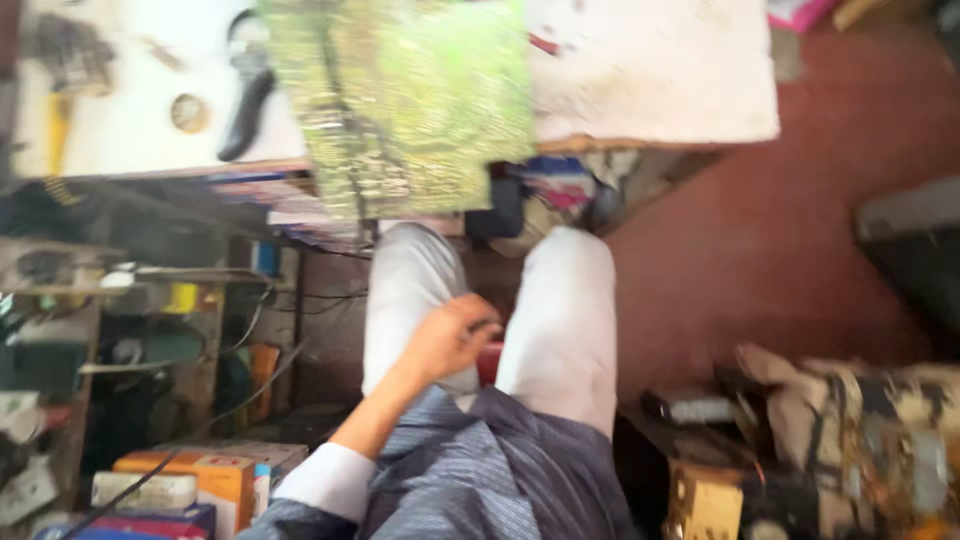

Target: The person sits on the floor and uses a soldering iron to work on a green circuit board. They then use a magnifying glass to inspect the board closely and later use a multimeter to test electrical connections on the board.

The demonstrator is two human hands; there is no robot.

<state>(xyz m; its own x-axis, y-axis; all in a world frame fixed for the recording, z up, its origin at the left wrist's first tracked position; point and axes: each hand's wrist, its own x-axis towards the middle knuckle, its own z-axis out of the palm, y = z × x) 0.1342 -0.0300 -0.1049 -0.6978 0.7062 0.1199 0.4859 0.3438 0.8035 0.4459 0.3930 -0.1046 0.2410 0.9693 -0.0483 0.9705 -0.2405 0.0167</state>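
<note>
From the head view, blurred by motion, the person sat with both knees in pale trousers pointing toward twelve o'clock. The left hand rested on the left thigh, a little left of centre, its fingers curled loosely inward. Whether that grip closed on anything I could not tell; something small and dark showed at the fingertips, too smeared to name. The right hand was not to be seen at all.

A green circuit board lay at twelve o'clock, well apart from the hand, half on the white surface and overhanging its near edge above the knees. To the board's left, at about eleven o'clock, black-handled pliers and a small round roll of tape sat on the same surface. At eight o'clock stood an orange box among cluttered shelves, and at four o'clock a worn patterned bundle on the red floor.

As for progress, I judged the board work to be idle just then: no hand touched the board or any tool, so whatever was wanted on it remained to be done.
</note>
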